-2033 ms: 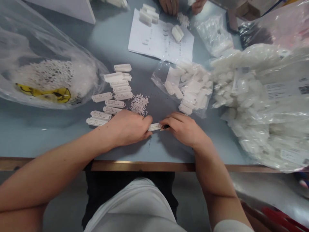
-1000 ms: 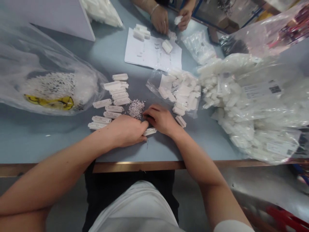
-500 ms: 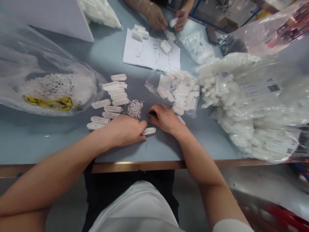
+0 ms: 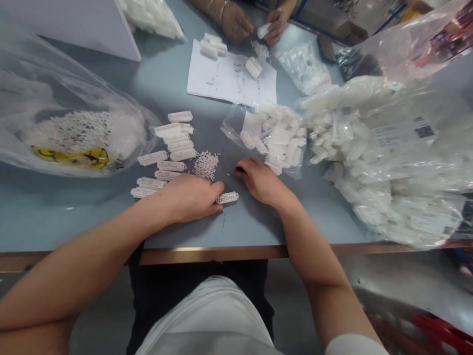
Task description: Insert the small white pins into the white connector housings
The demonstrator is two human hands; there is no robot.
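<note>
My left hand (image 4: pixel 195 197) is closed on one end of a white plastic connector housing (image 4: pixel 228 197), whose holed face shows beyond the thumb and fingers. My right hand (image 4: pixel 256 180) rests low over the table with its fingers curled inward; a dark patch shows between them, and what they hold, if anything, is hidden. Just left of those fingertips lies one tiny white pin (image 4: pixel 228 174). A heap of small white pins (image 4: pixel 206 165) sits beyond my left hand. Several more white housings (image 4: pixel 171 166) lie in loose rows to the left of the heap.
A clear bag of white housings (image 4: pixel 283 143) lies beyond my right hand. Larger filled bags (image 4: pixel 384 162) cover the right side. A bag of small pins (image 4: pixel 74 130) is at left. Across the table, a co-worker's hands (image 4: pixel 236 22) work near a printed paper (image 4: pixel 229 81).
My right hand has shifted slightly right, away from the housing, and a tiny white pin now shows beside its fingertips. My left hand keeps its hold on the housing.
</note>
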